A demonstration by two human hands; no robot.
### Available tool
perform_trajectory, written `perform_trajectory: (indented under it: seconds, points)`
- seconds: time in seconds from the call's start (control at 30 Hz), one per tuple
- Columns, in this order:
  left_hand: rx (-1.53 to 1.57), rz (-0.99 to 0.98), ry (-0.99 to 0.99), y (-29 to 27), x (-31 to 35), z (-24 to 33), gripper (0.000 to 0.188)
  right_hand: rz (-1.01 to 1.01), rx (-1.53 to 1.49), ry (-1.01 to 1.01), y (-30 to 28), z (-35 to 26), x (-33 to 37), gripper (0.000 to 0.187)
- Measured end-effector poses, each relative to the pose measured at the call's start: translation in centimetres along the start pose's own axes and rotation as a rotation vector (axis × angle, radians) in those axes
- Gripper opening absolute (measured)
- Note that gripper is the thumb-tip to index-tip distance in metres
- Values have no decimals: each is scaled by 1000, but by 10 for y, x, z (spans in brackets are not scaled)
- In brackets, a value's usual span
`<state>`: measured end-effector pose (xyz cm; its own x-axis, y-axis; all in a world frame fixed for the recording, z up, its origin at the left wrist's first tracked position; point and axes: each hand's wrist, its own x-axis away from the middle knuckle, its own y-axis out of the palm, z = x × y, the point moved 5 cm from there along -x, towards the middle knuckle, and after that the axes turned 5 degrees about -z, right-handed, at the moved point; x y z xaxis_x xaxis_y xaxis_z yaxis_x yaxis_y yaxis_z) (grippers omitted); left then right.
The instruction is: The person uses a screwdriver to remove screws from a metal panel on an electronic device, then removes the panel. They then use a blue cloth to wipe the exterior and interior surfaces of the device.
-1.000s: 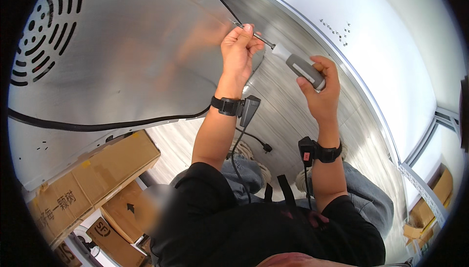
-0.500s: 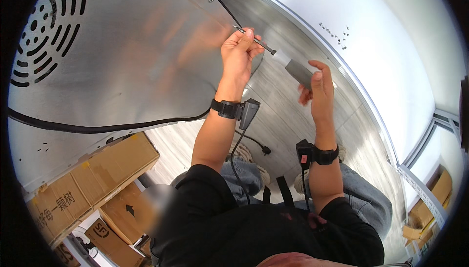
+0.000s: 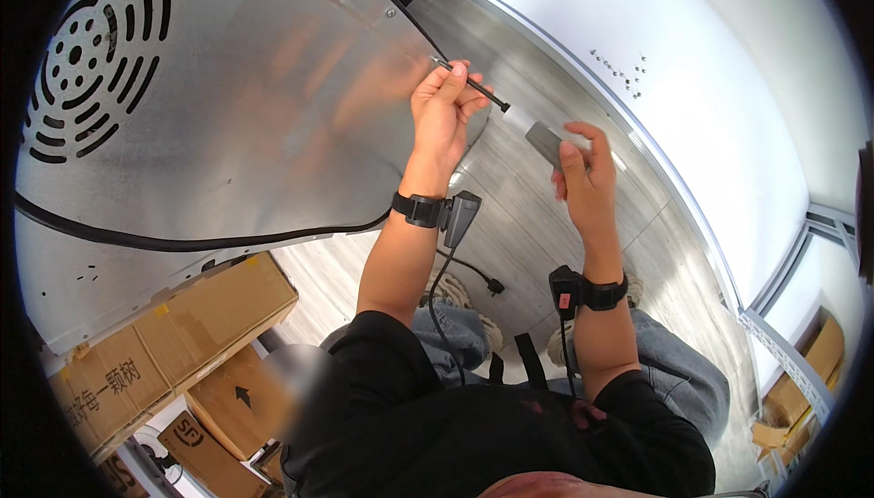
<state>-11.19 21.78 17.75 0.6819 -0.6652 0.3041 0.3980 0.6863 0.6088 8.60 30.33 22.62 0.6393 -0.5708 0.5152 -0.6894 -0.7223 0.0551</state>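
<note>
A screwdriver (image 3: 543,141) with a grey handle, a pale front section and a long dark shaft slants between my two hands. My left hand (image 3: 442,106) pinches the shaft near its tip, beside the edge of a large metal panel (image 3: 300,88). Whether the tip sits on a screw is too small to tell. At the rear of the handle is my right hand (image 3: 587,170), its thumb and lower fingers closed on the grip while the index finger stretches out above. Both wrists carry black straps with small boxes.
Vent slots (image 3: 91,56) pierce the panel at left, and a black cable (image 3: 182,243) runs along its lower part. Several small screws (image 3: 628,70) lie on the white surface at right. Cardboard boxes (image 3: 196,307) are stacked lower left. A loose plug (image 3: 494,286) lies on the floor.
My right hand has shifted slightly left, and the handle with it. My left hand stays on the shaft, a little lower in view. The panel appears shifted slightly in the view.
</note>
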Motion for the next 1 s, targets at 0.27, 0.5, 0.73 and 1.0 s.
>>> perform_trajectory:
  seconds: [0.27, 0.5, 0.73, 1.0]
  points:
    - [-10, -7, 12, -3, 2, 3, 17, -43, -9, -87, -2, -4, -4, 47]
    - [1, 1, 6, 9, 4, 5, 16, 253, 242, -801, -2, -1, -9, 49]
    - [11, 15, -3, 7, 5, 8, 19, 79, 215, -360, -6, 9, -11, 54]
    - [34, 18, 29, 4, 4, 9, 27, 80, -115, -132, 3, 9, -4, 42]
